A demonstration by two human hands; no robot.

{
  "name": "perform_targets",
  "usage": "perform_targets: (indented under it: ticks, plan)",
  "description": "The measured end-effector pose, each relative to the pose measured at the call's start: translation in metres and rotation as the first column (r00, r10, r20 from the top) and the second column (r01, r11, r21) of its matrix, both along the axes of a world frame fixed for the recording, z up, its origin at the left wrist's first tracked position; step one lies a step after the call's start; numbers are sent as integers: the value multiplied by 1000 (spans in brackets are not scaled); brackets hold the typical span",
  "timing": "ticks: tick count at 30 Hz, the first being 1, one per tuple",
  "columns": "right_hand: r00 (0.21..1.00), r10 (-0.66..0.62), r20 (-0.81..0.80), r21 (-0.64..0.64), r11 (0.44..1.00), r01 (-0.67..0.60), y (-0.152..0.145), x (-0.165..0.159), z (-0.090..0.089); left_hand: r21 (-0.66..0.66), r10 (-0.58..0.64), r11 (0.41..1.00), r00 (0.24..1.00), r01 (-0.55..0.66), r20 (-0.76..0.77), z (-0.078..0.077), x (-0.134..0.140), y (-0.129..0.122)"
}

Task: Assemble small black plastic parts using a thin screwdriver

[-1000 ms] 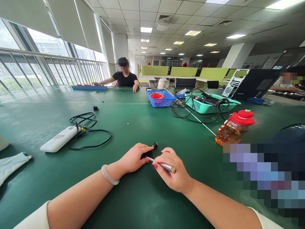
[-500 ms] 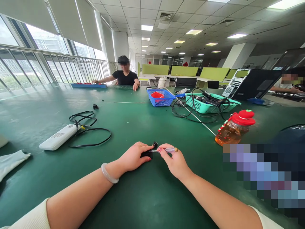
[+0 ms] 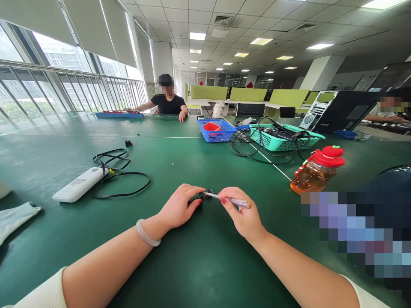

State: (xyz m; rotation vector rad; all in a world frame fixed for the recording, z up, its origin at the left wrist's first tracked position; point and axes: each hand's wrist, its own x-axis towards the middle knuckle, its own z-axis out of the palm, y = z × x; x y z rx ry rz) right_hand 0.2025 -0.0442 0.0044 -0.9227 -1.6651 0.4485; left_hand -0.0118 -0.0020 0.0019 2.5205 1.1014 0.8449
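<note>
On the left side of the green tabletop (image 3: 192, 273), a pale cloth (image 3: 17, 220) lies nearer than a white handheld device (image 3: 77, 186), which trails a black cord (image 3: 103, 166). The left hand (image 3: 177, 208) has its grip closed on a small black part (image 3: 199, 202), thumb and fingers covering much of it, low over the tabletop, nearer its front edge than the baskets are. A small dark piece (image 3: 209, 193) sits just beyond; whether it is joined to the part, I cannot tell. Towards the far edge is a blue basket (image 3: 219, 137). The right hand (image 3: 243, 219) grips a slim screwdriver (image 3: 237, 202), tip directed left, at or just beside the part. Further right are a mint basket (image 3: 274, 145) of cables and a red-lidded bottle (image 3: 316, 171). The handling looks under way: neither tool nor part is set down, and how much is finished stays hidden by the fingers
</note>
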Motion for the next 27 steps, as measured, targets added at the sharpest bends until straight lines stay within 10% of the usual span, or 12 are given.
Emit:
perform_targets:
  ticks: [7, 18, 27]
  plan:
    - [963, -253, -96, -243, 944, 223, 21, 11, -15, -5, 232, 973, 972, -233, -40, -6, -3, 5]
    - [960, -259, -101, -311, 925, 217, 23, 11, -22, -5, 321, 945, 930, -327, -179, -4, -2, 2]
    - [976, -190, -108, -307, 940, 149, 21, 6, -19, -39, -66, 997, 987, 61, -144, -7, 2, -3]
